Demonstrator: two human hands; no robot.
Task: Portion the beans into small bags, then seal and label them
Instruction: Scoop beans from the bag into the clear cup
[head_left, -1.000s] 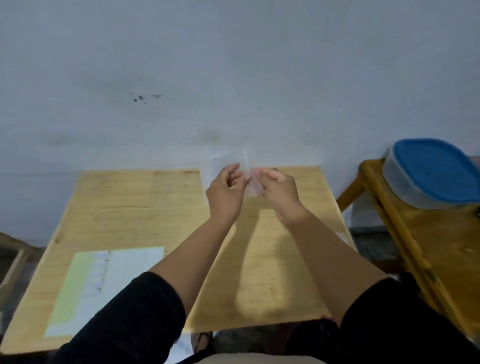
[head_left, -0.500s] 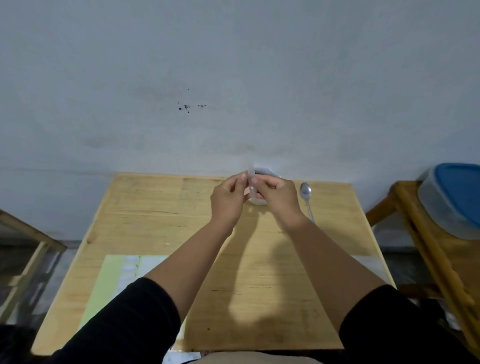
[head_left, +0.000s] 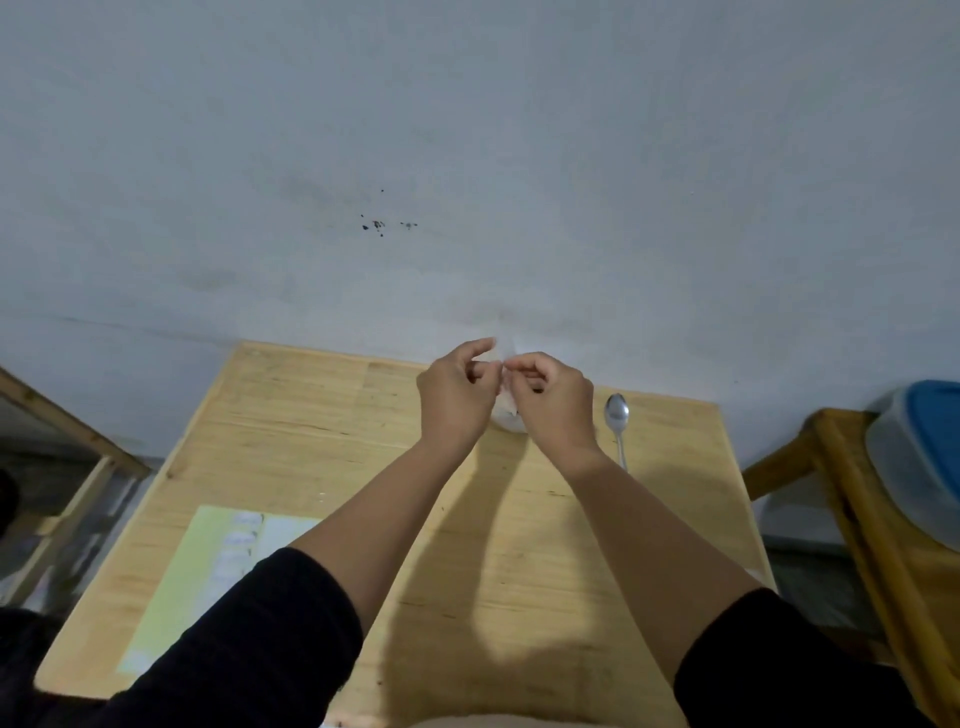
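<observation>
Much is hard to read here. The small clear bag (head_left: 503, 349) is nearly invisible against the pale wall; only a faint translucent strip shows above the fingertips, its long axis running roughly from 12 to 6 o'clock, upper end at 12. Its lower part is hidden between the two hands, and whether it holds any beans cannot be told. Just below the hands, a whitish round object (head_left: 508, 420) sits at the far edge of the bench (head_left: 291, 415), mostly covered by them, so what it is stays unclear.

The left hand (head_left: 454, 395) and right hand (head_left: 553, 400) meet above the bench's far edge, at about 12 o'clock from the person. Each grip is nearly closed, thumb and curled fingers pinching the bag's edge from either side.

A metal spoon (head_left: 617, 423) lies at 3 o'clock from the hands, bowl toward 12. A label sheet (head_left: 208, 571) lies at 8 o'clock, partly under the left sleeve. A blue-lidded container (head_left: 919, 457) at 3 o'clock is cut off by the frame edge.
</observation>
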